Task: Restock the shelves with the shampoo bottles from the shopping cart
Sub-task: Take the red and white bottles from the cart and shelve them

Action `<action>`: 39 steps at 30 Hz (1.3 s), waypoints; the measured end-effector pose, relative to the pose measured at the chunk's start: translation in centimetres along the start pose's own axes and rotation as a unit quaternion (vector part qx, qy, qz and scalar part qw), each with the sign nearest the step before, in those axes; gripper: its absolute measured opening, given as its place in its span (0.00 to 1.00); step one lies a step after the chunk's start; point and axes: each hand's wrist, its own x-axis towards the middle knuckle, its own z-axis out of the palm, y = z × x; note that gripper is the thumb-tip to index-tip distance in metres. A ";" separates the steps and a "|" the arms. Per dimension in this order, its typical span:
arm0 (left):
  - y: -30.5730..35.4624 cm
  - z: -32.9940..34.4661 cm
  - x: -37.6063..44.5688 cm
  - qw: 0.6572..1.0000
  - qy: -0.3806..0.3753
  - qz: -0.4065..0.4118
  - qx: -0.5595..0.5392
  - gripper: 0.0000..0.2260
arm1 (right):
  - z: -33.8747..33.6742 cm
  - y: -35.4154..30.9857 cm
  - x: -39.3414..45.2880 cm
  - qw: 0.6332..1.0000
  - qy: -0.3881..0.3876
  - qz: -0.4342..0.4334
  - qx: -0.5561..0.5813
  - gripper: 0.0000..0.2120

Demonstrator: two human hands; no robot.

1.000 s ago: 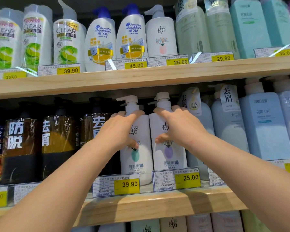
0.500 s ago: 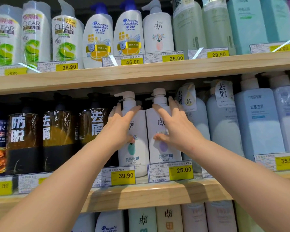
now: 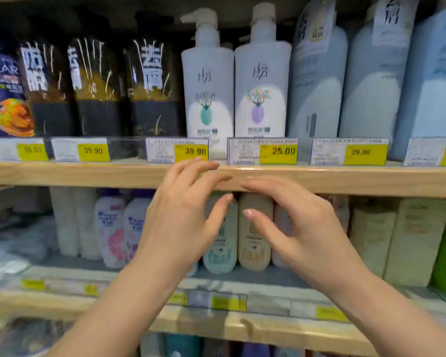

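Two white pump bottles stand side by side on the middle wooden shelf (image 3: 345,179): one with a teal oval (image 3: 207,94), one with a purple oval (image 3: 261,91). My left hand (image 3: 180,215) and my right hand (image 3: 301,228) hover below them, in front of the shelf's front edge. Both hands are empty with fingers spread, and neither touches a bottle. No shopping cart is in view.
Dark brown bottles (image 3: 98,86) fill the shelf to the left, pale blue and grey bottles (image 3: 371,81) to the right. Yellow price tags (image 3: 278,151) line the shelf edge. The lower shelf (image 3: 268,328) holds several pastel bottles behind my hands.
Both hands have let go of the two white pump bottles and dropped below the shelf edge. The view has tilted downward, so the top shelf is out of sight.
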 end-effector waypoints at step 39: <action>-22.9 -18.6 -49.0 0.787 -0.316 -0.526 0.073 0.12 | 41.5 -26.6 -21.4 0.758 -0.508 0.309 0.270 0.11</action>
